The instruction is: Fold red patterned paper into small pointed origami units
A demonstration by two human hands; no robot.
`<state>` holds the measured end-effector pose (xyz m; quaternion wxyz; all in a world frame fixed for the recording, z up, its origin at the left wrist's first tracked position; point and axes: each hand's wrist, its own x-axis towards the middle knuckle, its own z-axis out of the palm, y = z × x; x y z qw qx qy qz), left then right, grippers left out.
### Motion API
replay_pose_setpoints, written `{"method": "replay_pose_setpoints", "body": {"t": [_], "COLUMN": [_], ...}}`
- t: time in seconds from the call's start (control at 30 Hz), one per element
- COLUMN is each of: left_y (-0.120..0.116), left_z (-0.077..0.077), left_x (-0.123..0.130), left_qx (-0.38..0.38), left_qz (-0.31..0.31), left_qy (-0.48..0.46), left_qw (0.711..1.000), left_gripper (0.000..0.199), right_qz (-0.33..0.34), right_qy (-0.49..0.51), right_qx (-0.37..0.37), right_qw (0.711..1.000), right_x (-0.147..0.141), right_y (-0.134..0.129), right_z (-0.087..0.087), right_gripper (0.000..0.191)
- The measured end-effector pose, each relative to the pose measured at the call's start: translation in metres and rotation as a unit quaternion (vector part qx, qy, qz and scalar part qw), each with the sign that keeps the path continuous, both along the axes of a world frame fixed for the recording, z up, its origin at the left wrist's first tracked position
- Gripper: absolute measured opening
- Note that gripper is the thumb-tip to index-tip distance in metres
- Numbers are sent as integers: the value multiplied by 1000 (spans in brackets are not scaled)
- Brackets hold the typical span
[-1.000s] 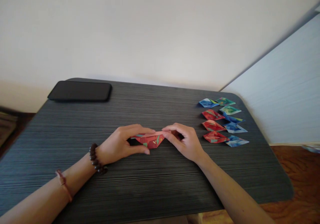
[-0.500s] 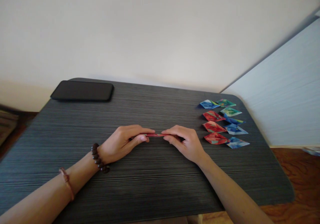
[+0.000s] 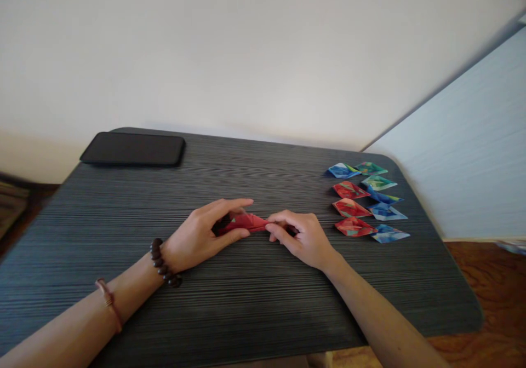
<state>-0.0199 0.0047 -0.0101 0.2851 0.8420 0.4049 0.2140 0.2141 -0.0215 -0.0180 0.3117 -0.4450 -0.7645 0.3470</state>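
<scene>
Near the middle of the dark striped tabletop [image 3: 230,313], well in from its front edge, a red folded paper [image 3: 251,222] lies between two bare hands, its long axis running roughly parallel to that edge. The right hand [image 3: 304,237] has thumb and forefinger together, clamped on the paper's right tip. The left hand [image 3: 200,234] surrounds the other end, thumb along the near side and forefinger raised apart from it; the remaining fingers are partly hidden, so I cannot tell whether they grip. A bracelet of dark beads [image 3: 157,254] circles the left wrist, with a thin reddish-brown band [image 3: 108,297] further up the forearm. Toward the right edge, two close columns hold three red folded papers [image 3: 352,208], four blue folded papers [image 3: 390,234] and two green folded papers [image 3: 378,182], the green ones nearest the back right corner. At the back left corner rests a flat black slab [image 3: 133,149], its long side along the back edge.
</scene>
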Motion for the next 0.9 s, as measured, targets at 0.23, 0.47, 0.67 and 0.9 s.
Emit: {"method": "replay_pose_setpoints", "body": {"t": [0.23,0.47,0.67,0.9], "left_y": [-5,-10,-15,-15], "left_z": [3,4,8,9], "left_x": [5,7,12,11], "left_qx": [-40,-1,-18,-36], "left_qz": [14,-2,-14,5], "left_qy": [-16,-35,-56,-60], "left_qw": [999,999,998,998], "left_gripper": [24,28,15,19], "right_qz": [-24,-35,-70,-44], "right_qy": [20,-5,-19,-52], "right_qx": [62,141,191,243], "right_qw": [998,989,979,968], "right_x": [-2,-7,-7,-4], "right_y": [-3,-6,-6,-5], "right_z": [-4,-5,-5,-5], "right_gripper": [23,8,13,15]}}
